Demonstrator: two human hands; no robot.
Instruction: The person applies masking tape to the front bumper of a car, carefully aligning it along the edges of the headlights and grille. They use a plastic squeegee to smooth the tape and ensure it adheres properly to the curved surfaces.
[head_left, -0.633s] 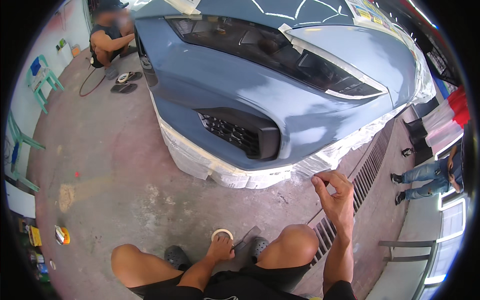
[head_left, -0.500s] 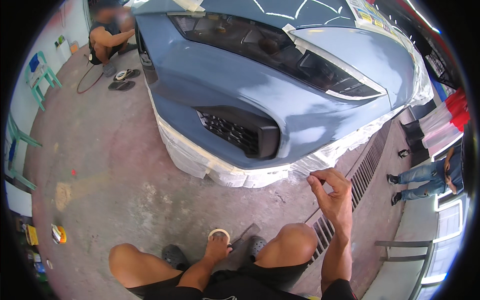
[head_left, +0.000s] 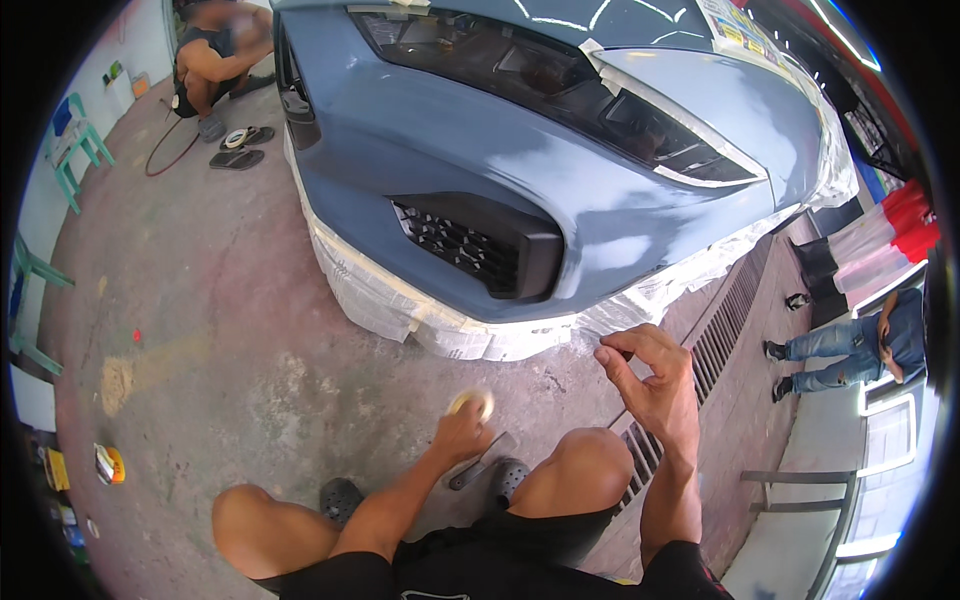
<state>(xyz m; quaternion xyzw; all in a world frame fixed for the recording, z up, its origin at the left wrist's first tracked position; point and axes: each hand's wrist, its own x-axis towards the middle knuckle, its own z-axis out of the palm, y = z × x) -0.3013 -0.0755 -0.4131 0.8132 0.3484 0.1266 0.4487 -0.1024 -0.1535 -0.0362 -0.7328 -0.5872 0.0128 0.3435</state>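
The left hand grips a pale tape roll (its outline blurred) over the floor, near the blue-grey car; the right hand is raised, thumb and forefinger together, anything between them too small to tell.

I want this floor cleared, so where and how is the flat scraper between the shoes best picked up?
Probably by the scraper's narrow, dark handle, coming from above on the person's left: that end points toward the left shoe, while the flat blade angles away toward the car.
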